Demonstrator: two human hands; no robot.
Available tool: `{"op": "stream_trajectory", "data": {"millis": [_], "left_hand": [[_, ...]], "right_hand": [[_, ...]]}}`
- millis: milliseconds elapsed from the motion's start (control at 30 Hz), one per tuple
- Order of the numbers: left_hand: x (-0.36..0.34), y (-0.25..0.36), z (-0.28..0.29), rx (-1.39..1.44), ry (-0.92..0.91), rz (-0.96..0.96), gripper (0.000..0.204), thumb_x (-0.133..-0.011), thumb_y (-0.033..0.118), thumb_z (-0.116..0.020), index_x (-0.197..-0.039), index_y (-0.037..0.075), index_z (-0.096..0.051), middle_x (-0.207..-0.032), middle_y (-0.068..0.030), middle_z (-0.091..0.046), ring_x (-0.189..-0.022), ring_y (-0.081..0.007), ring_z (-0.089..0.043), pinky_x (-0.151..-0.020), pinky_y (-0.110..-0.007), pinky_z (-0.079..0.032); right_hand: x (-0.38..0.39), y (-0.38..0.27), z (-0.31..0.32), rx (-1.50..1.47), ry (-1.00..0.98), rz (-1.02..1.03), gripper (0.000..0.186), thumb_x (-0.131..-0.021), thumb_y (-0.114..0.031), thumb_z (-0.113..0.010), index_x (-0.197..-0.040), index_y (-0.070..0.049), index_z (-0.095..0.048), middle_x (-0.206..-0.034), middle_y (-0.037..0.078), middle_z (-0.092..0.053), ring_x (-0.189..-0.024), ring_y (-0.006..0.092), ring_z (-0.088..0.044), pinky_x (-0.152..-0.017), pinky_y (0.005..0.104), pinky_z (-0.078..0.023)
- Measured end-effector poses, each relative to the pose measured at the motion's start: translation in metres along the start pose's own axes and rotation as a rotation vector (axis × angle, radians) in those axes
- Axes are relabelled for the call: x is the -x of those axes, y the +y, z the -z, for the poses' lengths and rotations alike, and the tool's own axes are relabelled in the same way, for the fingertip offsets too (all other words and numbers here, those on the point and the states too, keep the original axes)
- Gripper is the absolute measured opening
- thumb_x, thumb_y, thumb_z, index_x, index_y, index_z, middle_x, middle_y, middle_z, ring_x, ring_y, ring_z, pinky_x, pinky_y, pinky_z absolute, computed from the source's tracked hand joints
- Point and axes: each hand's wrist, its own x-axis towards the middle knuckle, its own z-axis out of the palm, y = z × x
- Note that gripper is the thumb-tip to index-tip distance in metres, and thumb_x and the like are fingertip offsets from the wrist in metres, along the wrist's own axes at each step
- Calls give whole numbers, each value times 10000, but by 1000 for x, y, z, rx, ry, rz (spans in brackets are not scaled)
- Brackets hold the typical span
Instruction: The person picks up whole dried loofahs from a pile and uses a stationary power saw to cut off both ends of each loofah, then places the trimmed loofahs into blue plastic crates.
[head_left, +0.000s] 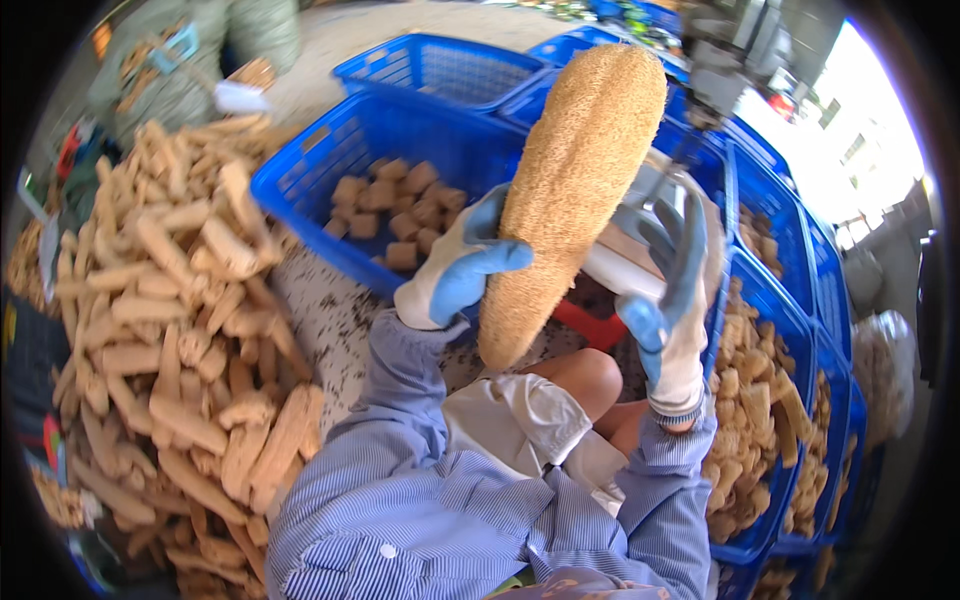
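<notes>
A long, tan dried loofah (580,180) stands tilted in front of me, its top leaning right. My left hand (452,268), in a white glove with blue coating, is closed around its left side, thumb across the front. My right hand (672,305), gloved the same way, is open beside the loofah's right side, apart from it, with fingers pointing up. Beyond that hand is a pale round work surface (610,262) with a grey metal machine part (715,88) above it; the loofah and hand partly hide it.
Whole loofahs (190,330) are heaped on my left. Ahead, a blue basket (285,190) holds short cut loofah pieces (378,196). Several blue crates (790,330) with loofah pieces (745,410) line my right. Bulging sacks (262,40) stand at the far left. Dark bits litter the floor (322,300).
</notes>
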Motion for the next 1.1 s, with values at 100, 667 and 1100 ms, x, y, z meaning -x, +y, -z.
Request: {"op": "stream_trajectory", "data": {"millis": [100, 667, 1100], "left_hand": [[-34, -19, -47, 47, -111, -17, 816, -839, 199, -813, -1516, 15, -397, -1411, -104, -558, -1331, -211, -516, -1118, -356, -417], [-120, -157, -35, -328, 184, -29, 749, -880, 26, -799, -1543, 98, -459, -1478, -157, -566, -1349, -263, -542, -1040, -325, -504], [-212, -249, -10, -727, 118, 31, 292, -889, 94, -806, -1166, 32, -738, -951, -27, -759, -685, -75, -607, -628, -250, -526]], "right_hand": [[-36, -27, 12, -124, 155, -9, 1202, -824, -621, -786, -1604, 59, -176, -1478, 266, -509, -1329, 365, -556, -1098, 447, -461], [-78, 91, 86, 1481, -482, -364, 999, -693, -583, -884, -1540, -281, -446, -1460, 90, -553, -1362, 307, -523, -1143, 448, -410], [-99, 200, 108, 1333, -455, -453, 974, -681, -582, -900, -1498, -230, -502, -1386, 102, -611, -1301, 322, -582, -1093, 467, -454]]}}
